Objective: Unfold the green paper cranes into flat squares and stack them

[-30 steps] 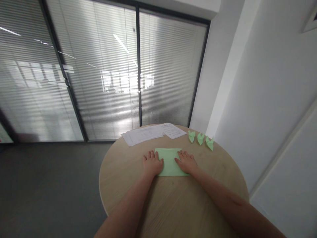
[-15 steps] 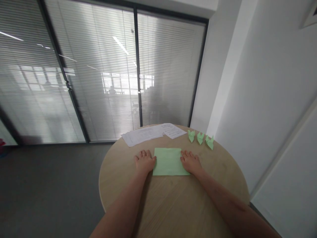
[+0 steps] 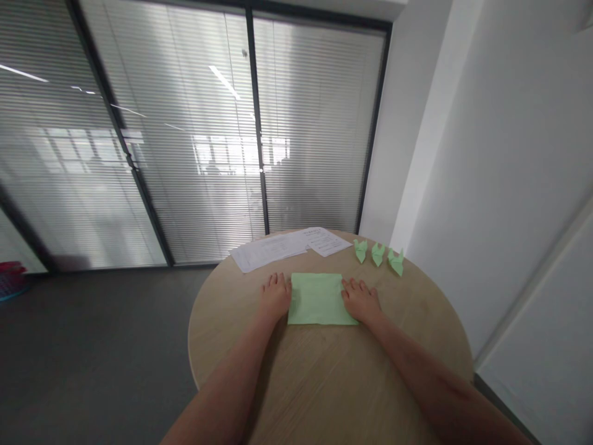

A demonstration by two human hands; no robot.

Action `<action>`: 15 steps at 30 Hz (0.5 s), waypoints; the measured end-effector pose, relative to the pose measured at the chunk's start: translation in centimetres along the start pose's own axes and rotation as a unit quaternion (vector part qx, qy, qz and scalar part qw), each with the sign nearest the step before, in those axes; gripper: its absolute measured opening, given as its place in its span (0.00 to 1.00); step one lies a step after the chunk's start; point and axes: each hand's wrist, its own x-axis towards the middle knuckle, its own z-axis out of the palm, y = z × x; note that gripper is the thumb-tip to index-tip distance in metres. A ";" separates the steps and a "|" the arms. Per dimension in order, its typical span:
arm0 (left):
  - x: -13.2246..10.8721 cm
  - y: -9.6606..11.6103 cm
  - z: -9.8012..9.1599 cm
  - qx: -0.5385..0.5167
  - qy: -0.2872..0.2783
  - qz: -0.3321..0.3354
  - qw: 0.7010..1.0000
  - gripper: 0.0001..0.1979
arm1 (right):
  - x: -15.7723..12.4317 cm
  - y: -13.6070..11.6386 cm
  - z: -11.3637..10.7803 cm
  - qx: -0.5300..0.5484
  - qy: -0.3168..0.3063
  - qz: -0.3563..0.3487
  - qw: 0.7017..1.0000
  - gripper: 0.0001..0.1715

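Observation:
A light green sheet of paper lies flat on the round wooden table in front of me. At its left edge rests my left hand, palm down, fingers stretched forward and thumb side against the paper. My right hand lies palm down at the right edge, fingers spread, with the fingertips on the paper's border. Neither hand is closed around anything. Whether the sheet is folded double is hard to see. Beyond my right hand stand three small folded green paper figures, the nearest being an origami figure at the right.
White printed sheets overlap along the table's far edge. Behind the table is a glass partition with blinds, and a white wall rises close on the right. A red and blue basket stands on the floor at far left.
My left hand has turned slightly, its thumb drawn in nearer its fingers at the paper's left edge. The right hand stays at its edge. The whole view has shifted a little.

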 end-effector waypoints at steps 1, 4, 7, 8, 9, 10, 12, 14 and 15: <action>-0.2 0.6 0.0 -0.003 -0.003 0.029 1.000 0.29 | 0.0 0.0 0.0 0.001 0.003 0.001 1.000 0.34; -1.3 2.8 0.6 -0.012 -0.026 0.122 0.992 0.31 | -0.1 0.0 0.1 0.005 0.004 0.001 1.000 0.34; -2.4 4.6 1.5 -0.017 -0.050 0.184 0.982 0.32 | 0.0 0.0 0.0 0.008 -0.008 0.005 1.000 0.34; -2.7 4.9 1.7 -0.016 -0.061 0.193 0.979 0.33 | 0.0 0.0 0.0 0.008 -0.013 0.007 1.000 0.34; -2.9 5.1 1.8 -0.013 -0.073 0.196 0.978 0.34 | 0.1 -0.1 0.0 0.009 -0.018 0.009 1.000 0.34; -3.0 5.1 1.9 -0.009 -0.085 0.193 0.977 0.35 | 0.1 -0.1 0.0 0.009 -0.022 0.010 1.000 0.35; -3.1 4.9 1.8 -0.001 -0.103 0.181 0.978 0.37 | 0.0 -0.1 0.0 0.011 -0.023 0.010 1.000 0.35; -3.1 4.6 1.5 0.005 -0.110 0.169 0.979 0.39 | 0.0 0.0 0.0 0.013 -0.019 0.007 1.000 0.35; -3.0 4.5 1.4 0.006 -0.110 0.165 0.980 0.40 | 0.0 0.0 0.0 0.014 -0.018 0.005 1.000 0.35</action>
